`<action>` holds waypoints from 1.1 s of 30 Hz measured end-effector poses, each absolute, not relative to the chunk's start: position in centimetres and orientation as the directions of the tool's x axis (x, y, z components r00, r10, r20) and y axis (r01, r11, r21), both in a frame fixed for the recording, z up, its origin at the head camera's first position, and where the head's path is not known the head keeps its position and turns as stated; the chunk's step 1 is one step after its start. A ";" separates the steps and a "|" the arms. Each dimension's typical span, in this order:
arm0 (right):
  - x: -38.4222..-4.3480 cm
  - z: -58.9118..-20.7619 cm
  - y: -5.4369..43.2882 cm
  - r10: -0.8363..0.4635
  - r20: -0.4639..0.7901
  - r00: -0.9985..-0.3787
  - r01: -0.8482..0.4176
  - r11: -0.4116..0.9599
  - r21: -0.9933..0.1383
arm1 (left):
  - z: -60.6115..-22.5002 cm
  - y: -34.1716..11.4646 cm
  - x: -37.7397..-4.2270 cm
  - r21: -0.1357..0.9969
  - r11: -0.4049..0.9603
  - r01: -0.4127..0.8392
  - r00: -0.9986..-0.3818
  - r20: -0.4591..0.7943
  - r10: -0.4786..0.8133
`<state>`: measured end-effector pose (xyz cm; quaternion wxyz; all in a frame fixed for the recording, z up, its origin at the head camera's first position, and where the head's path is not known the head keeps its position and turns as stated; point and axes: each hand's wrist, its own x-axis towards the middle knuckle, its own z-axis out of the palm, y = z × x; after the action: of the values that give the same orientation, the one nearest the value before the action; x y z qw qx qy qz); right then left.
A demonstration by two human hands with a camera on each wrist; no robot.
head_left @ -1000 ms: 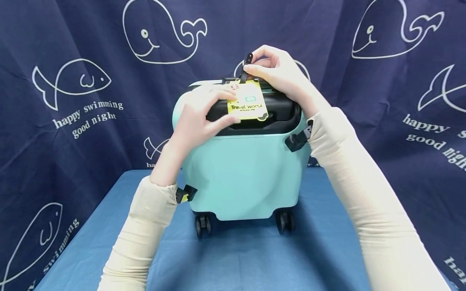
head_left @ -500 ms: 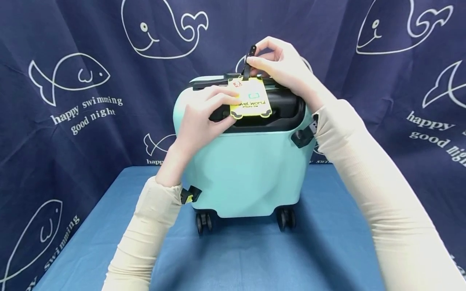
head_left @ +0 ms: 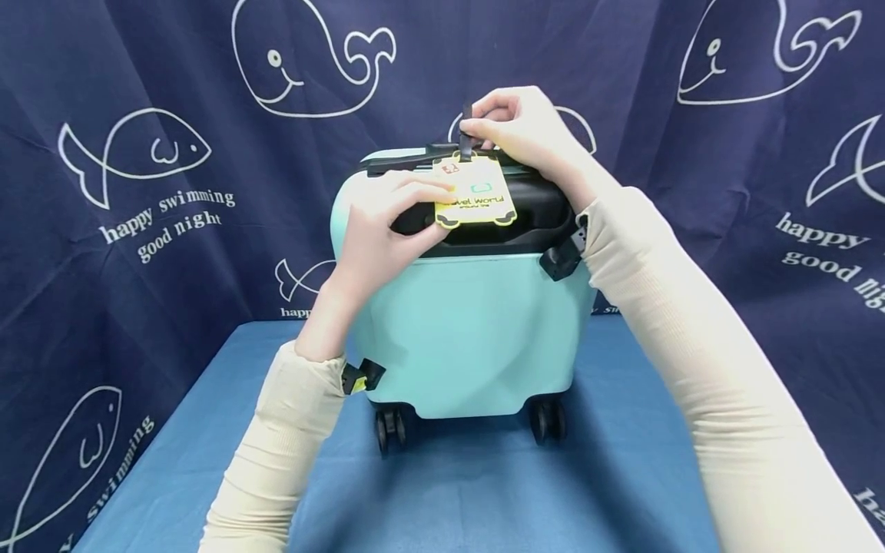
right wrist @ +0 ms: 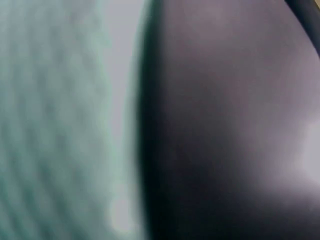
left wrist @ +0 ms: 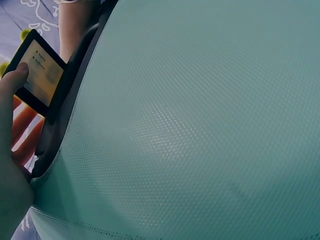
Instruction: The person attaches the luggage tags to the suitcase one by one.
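Note:
A mint-green suitcase (head_left: 470, 330) with a black upper section stands upright on its wheels. In front of that black section is a yellow luggage tag (head_left: 477, 184) printed "Travel World". My left hand (head_left: 383, 223) pinches the tag's left edge between thumb and fingers; in the left wrist view the thumb lies on the tag's back (left wrist: 45, 72), which has a label window. My right hand (head_left: 528, 130) pinches the upper part of the tag's black strap (head_left: 465, 134) above the suitcase. The strap's far side is hidden, and the right wrist view is too close and blurred to show the hand.
The suitcase stands on a blue cloth-covered table (head_left: 456, 491). Its black wheels (head_left: 548, 419) show at the bottom. Behind hangs a dark blue curtain (head_left: 442, 46) with white whale and fish drawings. Small black wrist cameras (head_left: 563, 257) sit at both cuffs.
My right hand rose slightly with the strap, then came down and a little left, and its fingers now cover more of the strap's end. The left hand keeps its pinch on the tag.

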<state>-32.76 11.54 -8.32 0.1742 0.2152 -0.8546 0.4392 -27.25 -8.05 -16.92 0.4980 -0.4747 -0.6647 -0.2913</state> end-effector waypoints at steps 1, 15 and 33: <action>-32.8 -8.4 11.6 -0.213 0.483 -0.850 -0.513 0.545 -0.663 | -16.9 -8.0 -27.3 -0.084 0.370 0.925 -0.051 0.939 0.339; -32.8 -8.4 11.6 -0.205 0.471 -0.858 -0.469 0.686 -0.556 | -17.1 -8.0 -27.5 -0.079 0.293 0.953 -0.017 0.950 0.311; -33.2 -8.4 11.8 -0.179 0.458 -0.871 -0.445 0.685 -0.576 | -17.1 -8.1 -28.4 -0.081 0.311 0.947 -0.029 0.942 0.334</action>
<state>-33.20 11.77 -8.44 0.1861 0.1736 -0.8990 0.3566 -28.37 -8.08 -17.09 0.4890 -0.4965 -0.6451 -0.3134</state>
